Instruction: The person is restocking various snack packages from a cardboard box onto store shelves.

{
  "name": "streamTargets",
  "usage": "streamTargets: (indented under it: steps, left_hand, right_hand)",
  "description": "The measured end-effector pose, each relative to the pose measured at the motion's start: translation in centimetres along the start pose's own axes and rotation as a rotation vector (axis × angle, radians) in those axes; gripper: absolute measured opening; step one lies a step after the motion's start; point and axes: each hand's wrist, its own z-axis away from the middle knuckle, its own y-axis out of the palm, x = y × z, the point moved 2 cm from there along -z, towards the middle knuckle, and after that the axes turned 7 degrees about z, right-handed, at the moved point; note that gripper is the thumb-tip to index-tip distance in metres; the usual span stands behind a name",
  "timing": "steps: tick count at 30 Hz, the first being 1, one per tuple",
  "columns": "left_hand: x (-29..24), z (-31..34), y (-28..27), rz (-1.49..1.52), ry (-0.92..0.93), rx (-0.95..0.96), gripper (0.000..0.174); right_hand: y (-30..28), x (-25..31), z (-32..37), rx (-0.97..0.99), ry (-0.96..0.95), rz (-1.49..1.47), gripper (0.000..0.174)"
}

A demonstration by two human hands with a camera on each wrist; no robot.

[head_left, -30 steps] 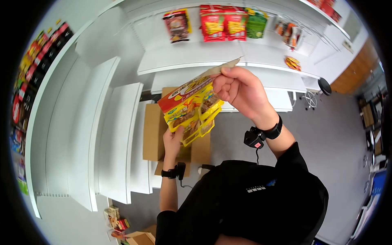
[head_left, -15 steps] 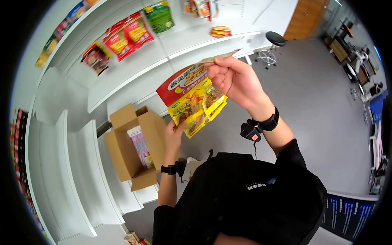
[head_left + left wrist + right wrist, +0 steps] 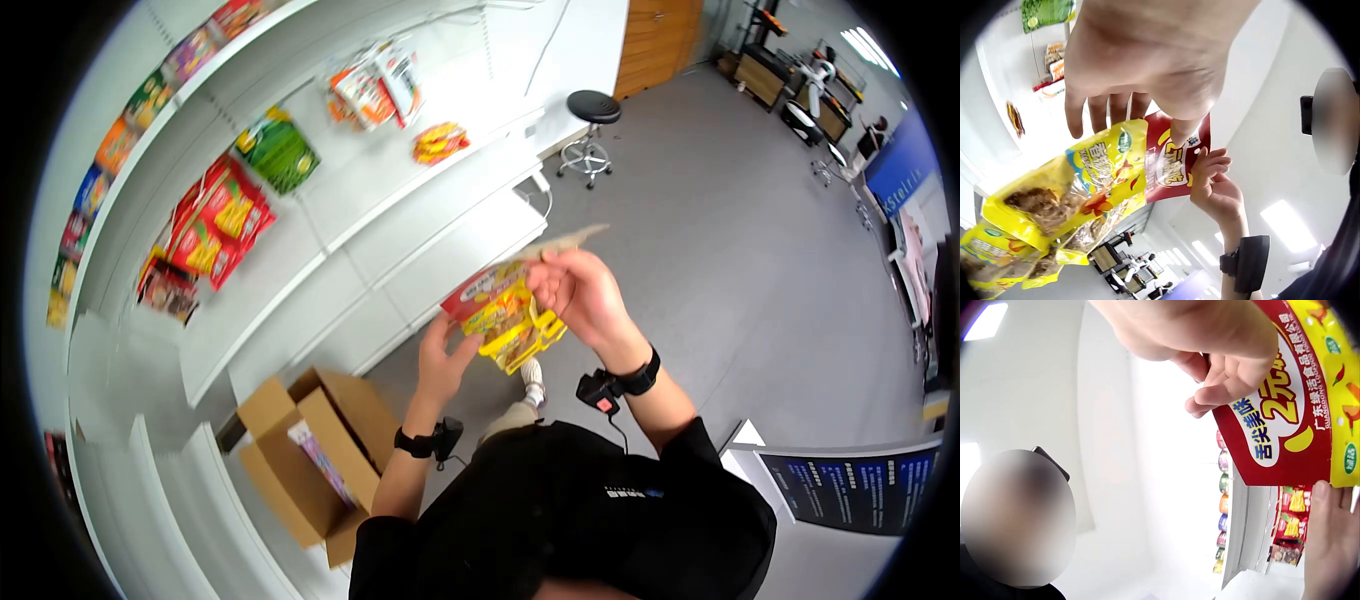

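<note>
A hanging strip of yellow snack packets [image 3: 505,325] under a red header card [image 3: 485,290] is held up in front of the person. My right hand [image 3: 585,300] pinches the header card at its top edge, fingers curled. At the other side of the strip my left hand [image 3: 445,360] is spread, thumb apart from the fingers. In the left wrist view the left thumb [image 3: 1182,131] overlaps the red card, and the straight fingers come to the packets' edge. The right wrist view shows the printed front of the card [image 3: 1310,456].
An opened cardboard box [image 3: 350,430] with a pink-purple pack [image 3: 320,460] stands at lower left. White shelving [image 3: 340,215] bears red bags [image 3: 220,220], a green bag [image 3: 280,150] and other snacks. A black stool [image 3: 593,107] and a dark printed panel [image 3: 850,490] stand on the right.
The head view has swung to the right. The strip hangs lower in view. My left hand has moved from the packets up to near the card's corner and spread; the right keeps its pinch.
</note>
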Motion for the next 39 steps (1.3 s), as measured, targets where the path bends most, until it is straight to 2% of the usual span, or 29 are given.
streamTargets:
  steps: [1, 4, 5, 7, 8, 9, 14, 15, 21, 22, 25, 28, 29, 32, 33, 36, 39]
  left_hand:
    - [1.7, 0.0, 3.7, 0.004, 0.074, 0.012, 0.045]
    - [5.4, -6.1, 5.8, 0.012, -0.082, 0.106, 0.032]
    - [6.1, -8.3, 7.1, 0.036, -0.078, 0.091, 0.024]
    - [6.0, -12.4, 9.5, -0.054, -0.047, 0.167, 0.022]
    - [7.8, -13.4, 11.0, -0.134, -0.019, 0.211, 0.022]
    - [8.2, -14.9, 12.4, -0.088, 0.017, 0.225, 0.021]
    - [10.2, -22.2, 15.5, -0.031, -0.07, 0.321, 0.024]
    - [12.3, -23.2, 16.5, -0.046, -0.051, 0.335, 0.024]
    - [13.6, -30.0, 18.5, 0.096, -0.145, 0.252, 0.026]
    - [15.3, -31.2, 18.8, 0.096, -0.134, 0.234, 0.026]
    - [15.0, -34.5, 19.5, 0.03, -0.185, 0.2, 0.026]
    - [15.3, -38.2, 20.7, 0.119, -0.153, 0.043, 0.029]
    - [15.5, -39.2, 20.7, 0.027, -0.133, -0.005, 0.027]
    - [14.3, -42.6, 20.8, 0.012, -0.165, -0.13, 0.025]
    - [14.0, -43.5, 20.8, 0.041, -0.137, -0.192, 0.024]
    - [14.5, -45.1, 21.0, 0.064, -0.039, -0.345, 0.024]
    - [13.8, -46.4, 21.3, 0.095, -0.02, -0.45, 0.024]
  right_hand:
    - [-4.5, -1.2, 2.1, 0.002, -0.055, -0.03, 0.029]
    - [-8.8, 0.9, 0.4, -0.123, -0.071, -0.07, 0.028]
    - [-10.2, 2.0, -0.3, -0.161, -0.077, -0.087, 0.028]
    - [-13.4, 3.9, -1.5, -0.224, -0.092, -0.113, 0.027]
    - [-16.8, 3.3, -1.5, -0.214, -0.139, -0.131, 0.027]
    - [-17.8, 4.2, -1.7, -0.232, -0.16, -0.131, 0.028]
    - [-18.9, 8.9, -3.9, -0.424, -0.214, -0.137, 0.03]
    - [-21.7, 8.3, -4.0, -0.422, -0.252, -0.151, 0.03]
    - [-25.0, 12.7, -7.5, -0.428, -0.258, -0.044, 0.027]
    - [-27.4, 12.0, -8.8, -0.396, -0.258, -0.033, 0.027]
    - [-28.6, 15.2, -12.0, -0.352, -0.266, 0.07, 0.025]
    - [-28.5, 20.6, -15.2, -0.267, -0.368, 0.303, 0.023]
    - [-28.3, 22.3, -16.0, -0.227, -0.434, 0.411, 0.023]
    - [-24.1, 29.3, -17.0, -0.046, -0.636, 0.643, 0.021]
    - [-23.4, 31.6, -17.8, 0.136, -0.77, 0.738, 0.021]
    - [-22.4, 36.2, -19.3, 0.525, -1.088, 0.797, 0.018]
    - [-23.1, 38.7, -21.0, 0.756, -1.15, 0.726, 0.017]
